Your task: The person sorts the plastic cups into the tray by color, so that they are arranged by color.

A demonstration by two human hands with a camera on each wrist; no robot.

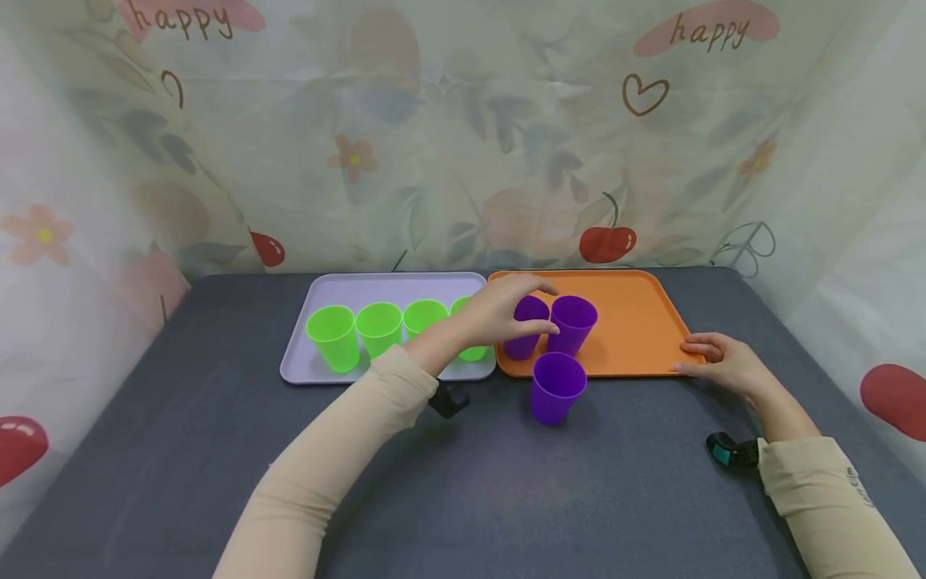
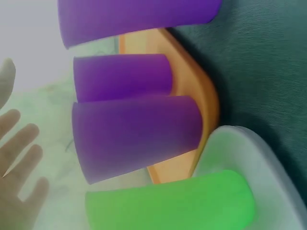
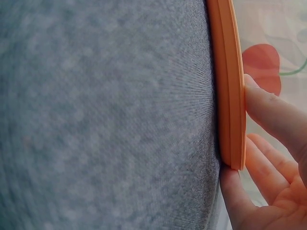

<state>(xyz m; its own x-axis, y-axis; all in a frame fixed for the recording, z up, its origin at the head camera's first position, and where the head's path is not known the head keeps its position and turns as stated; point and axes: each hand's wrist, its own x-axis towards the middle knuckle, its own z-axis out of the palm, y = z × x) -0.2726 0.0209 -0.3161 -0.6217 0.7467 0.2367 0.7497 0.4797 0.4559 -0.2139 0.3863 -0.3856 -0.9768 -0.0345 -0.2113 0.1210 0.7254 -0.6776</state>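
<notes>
My left hand (image 1: 499, 310) reaches over the near left part of the orange tray (image 1: 629, 322), fingers and thumb spread around air beside the purple cups. Two upright purple cups, a rear-left cup (image 1: 526, 342) partly behind the thumb and a right cup (image 1: 572, 326), stand on that tray. A third purple cup (image 1: 557, 388) stands on the table just in front of it. In the left wrist view, the extended fingers (image 2: 21, 148) are apart from the cups. My right hand (image 1: 727, 366) holds the orange tray by its near right corner, fingertips on the rim (image 3: 231, 96).
A lilac tray (image 1: 297, 362) adjoins the orange one on the left. It carries several upright green cups (image 1: 338, 342); the rightmost is partly hidden by the left hand. The dark grey table (image 1: 506, 498) spreads in front, with a patterned curtain (image 1: 448, 177) behind.
</notes>
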